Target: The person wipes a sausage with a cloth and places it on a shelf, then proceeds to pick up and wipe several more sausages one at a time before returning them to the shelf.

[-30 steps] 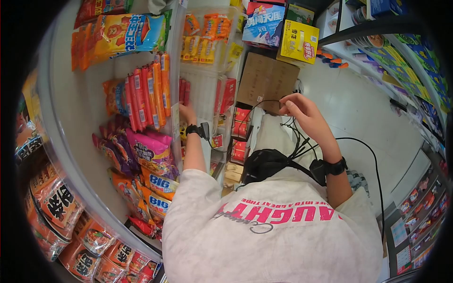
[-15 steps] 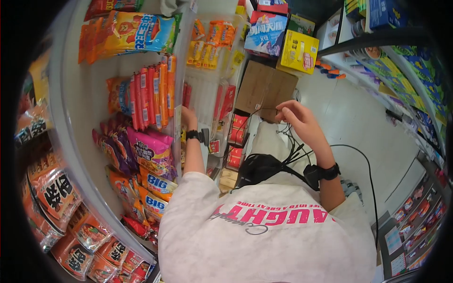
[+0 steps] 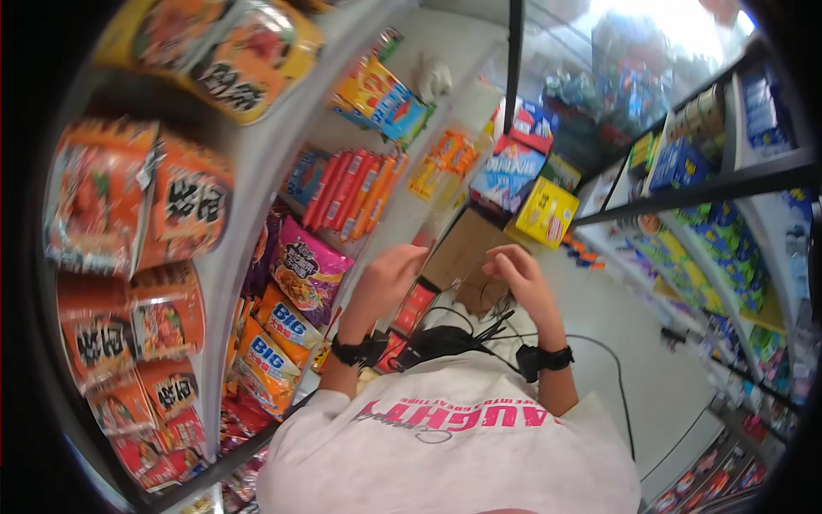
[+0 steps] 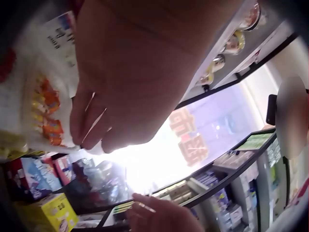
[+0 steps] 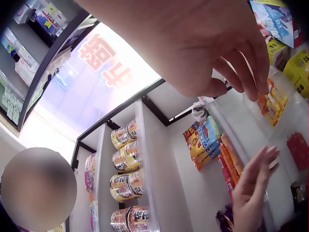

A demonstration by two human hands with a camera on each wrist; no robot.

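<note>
My left hand [image 3: 390, 278] is held in front of the shelf edge in the head view, fingers loosely bent, with nothing visible in it. Behind it on the shelf are red and orange stick packs [image 3: 351, 193] and a pink-purple snack bag [image 3: 308, 270]. To its right, my right hand [image 3: 522, 283] hovers over dark cables, its fingers loosely bent around no object. A gap separates the hands. In the right wrist view, the left hand [image 5: 251, 193] shows extended fingers, and the right hand [image 5: 203, 48] has relaxed, hanging fingers.
A brown cardboard box [image 3: 467, 248] stands beyond the hands, with a yellow box [image 3: 544, 210] and a blue box [image 3: 509, 171] near it. Orange noodle packs [image 3: 193, 206] fill the left shelf. More stocked shelves [image 3: 711, 248] line the right side. A black cable hangs at the right.
The left hand has come away from the shelf and moved right, closer to the right hand. The head view has turned and shifted, bringing more of the left noodle shelf into sight.
</note>
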